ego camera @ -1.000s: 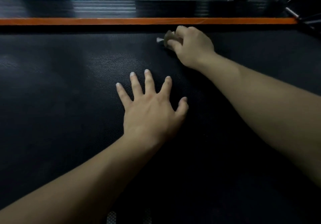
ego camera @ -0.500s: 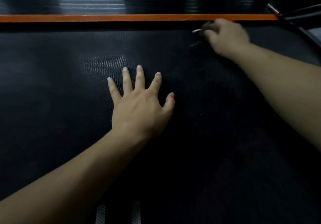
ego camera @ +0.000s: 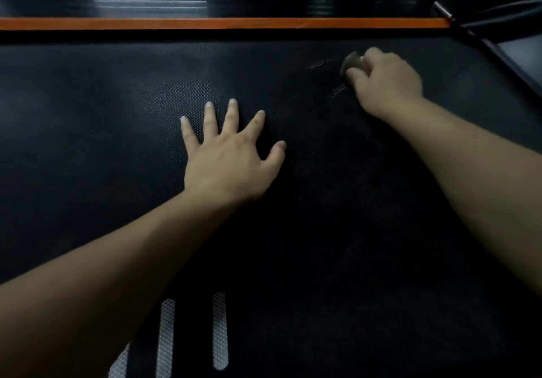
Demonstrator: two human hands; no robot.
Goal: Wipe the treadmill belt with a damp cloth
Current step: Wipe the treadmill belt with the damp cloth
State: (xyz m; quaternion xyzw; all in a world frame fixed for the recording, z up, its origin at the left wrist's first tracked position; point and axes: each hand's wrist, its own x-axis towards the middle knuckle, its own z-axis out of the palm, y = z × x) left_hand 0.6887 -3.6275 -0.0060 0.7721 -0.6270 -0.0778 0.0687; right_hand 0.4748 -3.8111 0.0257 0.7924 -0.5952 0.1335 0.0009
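Right hand [ego camera: 384, 81] is clenched round a small wadded cloth [ego camera: 350, 62]. Only a greyish lump shows past the fingers, pressed onto the belt [ego camera: 88, 143] at its far right, short of the orange strip [ego camera: 205, 23]. Left hand [ego camera: 228, 154] holds nothing and lies flat mid-belt with fingers spread, well apart from the cloth, apparently as a brace. Faint pale streaks [ego camera: 322, 62] sit just left of the cloth; probably moisture, though the blur leaves that unsure. Handling, judged: the cloth is soft and light, with no stiffness of its own, so it goes only where the palm drives it. Bunched this way it gives a small contact patch and firm pressure. Opened out under a flat palm it would cover more per pass but tend to fold or roll. The best hold is over the top of the wad, fingers wrapped, weight down through the knuckles. The belt looks finely dimpled and matte, so expect drag, not slip, and damp fabric may snag on the texture. The belt could also creep under a sideways push, hence the braced palm. White stripes [ego camera: 220, 330] mark the near edge.
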